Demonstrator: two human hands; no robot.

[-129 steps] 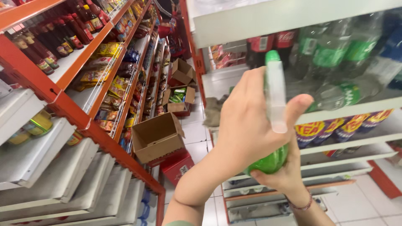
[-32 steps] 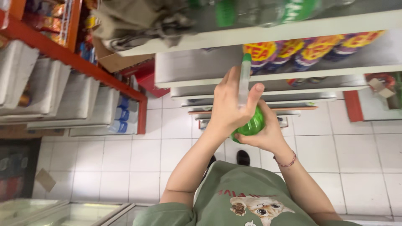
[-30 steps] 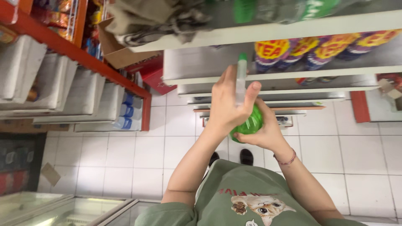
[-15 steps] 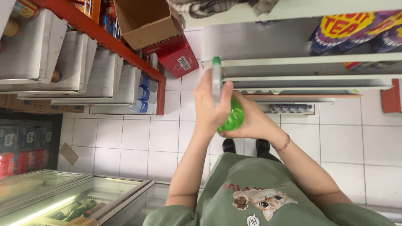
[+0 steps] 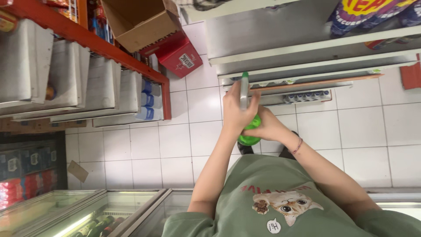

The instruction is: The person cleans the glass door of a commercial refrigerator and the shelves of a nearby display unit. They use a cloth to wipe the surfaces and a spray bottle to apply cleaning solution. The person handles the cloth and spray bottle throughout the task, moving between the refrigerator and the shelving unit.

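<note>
Fingers (image 5: pixel 232 105) of the left hand (image 5: pixel 237 115) are wrapped shut around a slim green-capped tube (image 5: pixel 244 90), while the green bottle (image 5: pixel 248 131) is cupped from below by the closed right hand (image 5: pixel 268 127), both kept steady before the chest above the white tiled floor (image 5: pixel 184 140).

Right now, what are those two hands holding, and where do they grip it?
A green bottle: the left hand wraps its upper body, the right hand cups its side. A slim green-tipped stick lies under the left fingers.

Over the white tiled floor (image 5: pixel 184 145), the left hand (image 5: pixel 234 112) wraps a slim green-capped bottle (image 5: pixel 244 90) while the right hand (image 5: pixel 267 127) cups a round green object (image 5: pixel 248 139) beneath it.
</note>
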